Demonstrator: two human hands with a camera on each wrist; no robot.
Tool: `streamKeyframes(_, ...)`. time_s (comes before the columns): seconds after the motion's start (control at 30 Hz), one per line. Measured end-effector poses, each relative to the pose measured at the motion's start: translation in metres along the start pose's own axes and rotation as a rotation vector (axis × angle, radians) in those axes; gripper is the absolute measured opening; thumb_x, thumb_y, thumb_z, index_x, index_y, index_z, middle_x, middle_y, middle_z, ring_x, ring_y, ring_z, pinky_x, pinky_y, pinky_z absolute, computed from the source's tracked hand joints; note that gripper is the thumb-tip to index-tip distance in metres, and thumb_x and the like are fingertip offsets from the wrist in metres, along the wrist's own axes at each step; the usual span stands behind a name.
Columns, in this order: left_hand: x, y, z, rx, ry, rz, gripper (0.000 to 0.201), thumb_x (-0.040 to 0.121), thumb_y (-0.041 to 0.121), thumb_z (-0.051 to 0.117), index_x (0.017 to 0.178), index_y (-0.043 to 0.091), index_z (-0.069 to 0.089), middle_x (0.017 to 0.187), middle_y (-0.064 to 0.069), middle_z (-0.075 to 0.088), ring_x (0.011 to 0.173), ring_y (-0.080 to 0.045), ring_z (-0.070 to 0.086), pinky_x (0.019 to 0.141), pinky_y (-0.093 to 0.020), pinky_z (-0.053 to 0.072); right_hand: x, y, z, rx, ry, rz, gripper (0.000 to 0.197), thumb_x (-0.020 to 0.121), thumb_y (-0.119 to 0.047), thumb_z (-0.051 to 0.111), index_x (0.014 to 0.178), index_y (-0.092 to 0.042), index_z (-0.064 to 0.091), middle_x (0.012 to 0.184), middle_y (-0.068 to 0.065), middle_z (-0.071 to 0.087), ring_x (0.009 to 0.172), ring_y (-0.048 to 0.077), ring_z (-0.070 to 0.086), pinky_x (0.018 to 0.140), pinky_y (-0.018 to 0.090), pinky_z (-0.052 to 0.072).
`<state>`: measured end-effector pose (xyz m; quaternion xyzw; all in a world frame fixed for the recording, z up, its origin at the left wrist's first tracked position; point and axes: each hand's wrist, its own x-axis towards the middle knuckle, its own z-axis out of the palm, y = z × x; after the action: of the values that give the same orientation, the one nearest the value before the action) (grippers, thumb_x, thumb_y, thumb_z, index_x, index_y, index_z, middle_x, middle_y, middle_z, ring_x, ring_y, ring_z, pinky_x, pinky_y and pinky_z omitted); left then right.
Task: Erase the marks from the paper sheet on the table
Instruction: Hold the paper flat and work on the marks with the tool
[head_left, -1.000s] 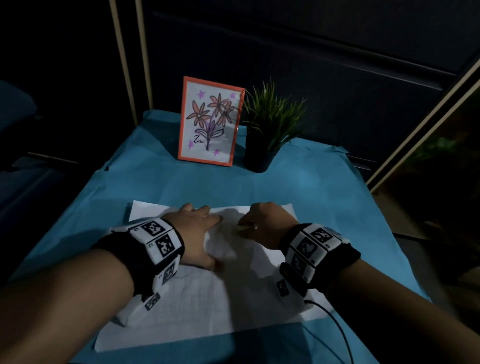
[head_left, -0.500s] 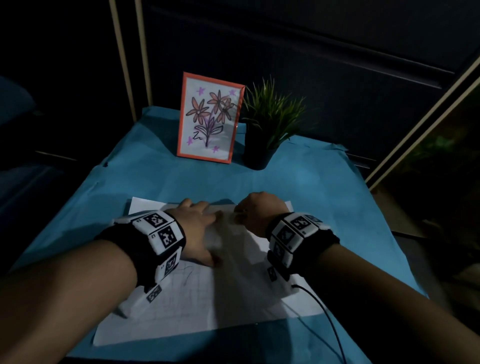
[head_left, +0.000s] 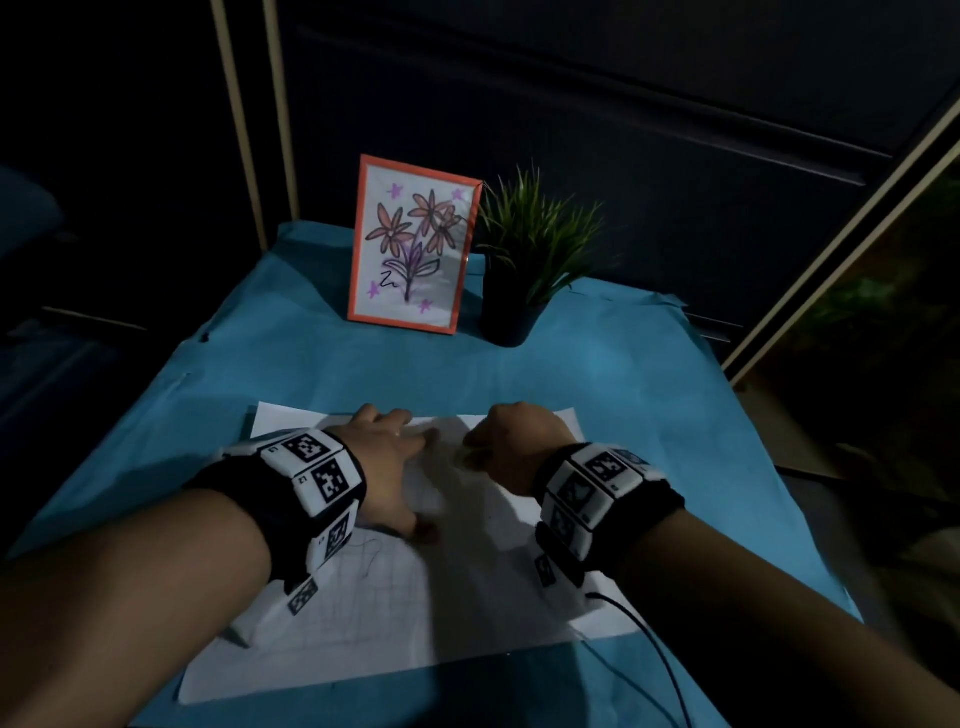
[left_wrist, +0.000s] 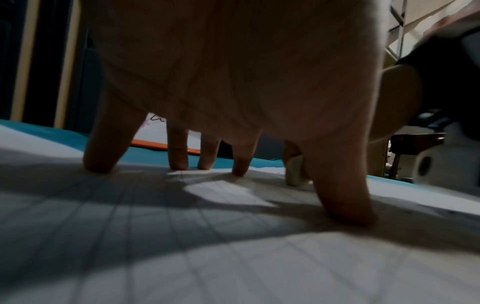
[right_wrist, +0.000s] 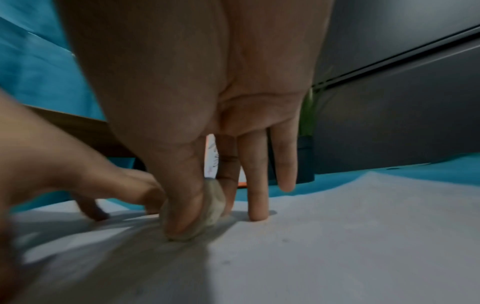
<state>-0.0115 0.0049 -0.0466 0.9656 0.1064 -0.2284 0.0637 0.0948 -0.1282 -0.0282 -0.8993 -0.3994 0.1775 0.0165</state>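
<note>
A white paper sheet (head_left: 467, 613) with a faint pencil grid and scribbles lies on the blue-covered table (head_left: 363, 374). My left hand (head_left: 387, 470) presses the sheet flat with spread, straight fingers (left_wrist: 179, 152) near its far edge. Just to the right, my right hand (head_left: 511, 447) pinches a small pale eraser (right_wrist: 210, 207) between thumb and forefinger, its lower end on the paper (right_wrist: 337, 236). The eraser (left_wrist: 294, 172) also shows past the left thumb in the left wrist view. A pencil loop (head_left: 371, 553) shows beside the left wrist.
An orange-framed flower drawing (head_left: 413, 244) and a dark potted green plant (head_left: 524, 265) stand at the table's far side. A black cable (head_left: 649, 639) trails from my right wristband over the near right part of the sheet. The surroundings are dark.
My right hand has shifted the eraser slightly left and farther along the sheet's top area, in a rubbing motion. The left hand has stayed pressing the paper.
</note>
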Motion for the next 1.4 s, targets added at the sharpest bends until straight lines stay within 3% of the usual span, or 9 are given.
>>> streamKeyframes(0.17, 0.001, -0.001, 0.001, -0.011, -0.014, 0.007, 0.109, 0.067, 0.077, 0.062, 0.152, 0.037, 0.006, 0.159, 0.001, 0.006, 0.142, -0.027, 0.011, 0.115, -0.042, 0.024, -0.001, 0.004, -0.001, -0.028, -0.015, 0.003, 0.033, 0.087, -0.042, 0.061, 0.119, -0.032, 0.064, 0.126, -0.003, 0.060, 0.118, 0.022, 0.052, 0.093, 0.025, 0.041)
streamKeyframes(0.33, 0.000, 0.001, -0.002, 0.005, -0.021, -0.008, 0.110, 0.068, 0.076, 0.063, 0.153, 0.035, 0.006, 0.160, 0.000, 0.005, 0.143, -0.028, 0.009, 0.116, -0.040, 0.022, 0.005, -0.001, -0.005, -0.002, 0.041, 0.034, 0.032, 0.090, -0.040, 0.057, 0.118, -0.027, 0.065, 0.124, 0.003, 0.062, 0.114, 0.027, 0.056, 0.091, 0.030, 0.045)
streamKeyframes(0.5, -0.001, 0.002, -0.004, 0.001, -0.054, -0.028, 0.109, 0.070, 0.077, 0.060, 0.152, 0.037, -0.001, 0.161, 0.003, -0.003, 0.145, -0.027, 0.003, 0.117, -0.042, 0.020, -0.011, 0.007, 0.008, -0.001, -0.048, -0.049, 0.032, 0.090, -0.038, 0.060, 0.120, -0.029, 0.064, 0.123, 0.001, 0.060, 0.116, 0.023, 0.052, 0.092, 0.025, 0.040)
streamKeyframes(0.7, 0.000, 0.001, -0.003, -0.009, -0.052, -0.028, 0.110, 0.068, 0.077, 0.061, 0.153, 0.036, 0.003, 0.161, 0.002, 0.001, 0.145, -0.028, 0.005, 0.117, -0.044, 0.020, 0.003, -0.001, 0.004, -0.005, 0.052, 0.022, 0.030, 0.089, -0.041, 0.060, 0.116, -0.030, 0.066, 0.121, 0.002, 0.063, 0.113, 0.026, 0.057, 0.088, 0.029, 0.045)
streamKeyframes(0.9, 0.003, 0.000, -0.001, 0.008, -0.061, -0.030, 0.110, 0.070, 0.077, 0.060, 0.152, 0.037, -0.001, 0.161, 0.002, -0.002, 0.145, -0.029, 0.003, 0.116, -0.043, 0.019, -0.016, 0.006, 0.010, -0.008, -0.039, -0.032, 0.032, 0.091, -0.038, 0.058, 0.122, -0.028, 0.063, 0.126, -0.001, 0.059, 0.118, 0.023, 0.052, 0.092, 0.026, 0.041)
streamKeyframes(1.1, 0.001, 0.001, -0.003, -0.004, -0.053, -0.024, 0.109, 0.069, 0.077, 0.061, 0.152, 0.037, 0.002, 0.161, 0.002, 0.000, 0.145, -0.028, 0.005, 0.117, -0.042, 0.020, -0.003, -0.002, 0.005, -0.023, 0.038, 0.002, 0.033, 0.092, -0.042, 0.055, 0.119, -0.027, 0.065, 0.124, 0.004, 0.060, 0.115, 0.027, 0.054, 0.089, 0.028, 0.043)
streamKeyframes(1.23, 0.000, 0.002, -0.003, 0.012, -0.063, -0.030, 0.109, 0.071, 0.077, 0.059, 0.153, 0.036, 0.000, 0.161, 0.002, -0.002, 0.146, -0.029, 0.003, 0.117, -0.042, 0.018, -0.016, 0.002, 0.008, 0.011, -0.051, -0.030, 0.033, 0.090, -0.039, 0.059, 0.119, -0.025, 0.065, 0.125, 0.002, 0.060, 0.117, 0.025, 0.052, 0.093, 0.028, 0.041)
streamKeyframes(1.4, -0.001, 0.003, -0.002, 0.015, -0.047, -0.028, 0.107, 0.073, 0.075, 0.059, 0.153, 0.035, 0.000, 0.161, 0.001, -0.001, 0.146, -0.029, 0.002, 0.117, -0.041, 0.017, -0.014, 0.004, 0.007, -0.012, -0.011, -0.003, 0.032, 0.089, -0.046, 0.059, 0.118, -0.033, 0.065, 0.126, -0.004, 0.060, 0.117, 0.021, 0.053, 0.089, 0.022, 0.038)
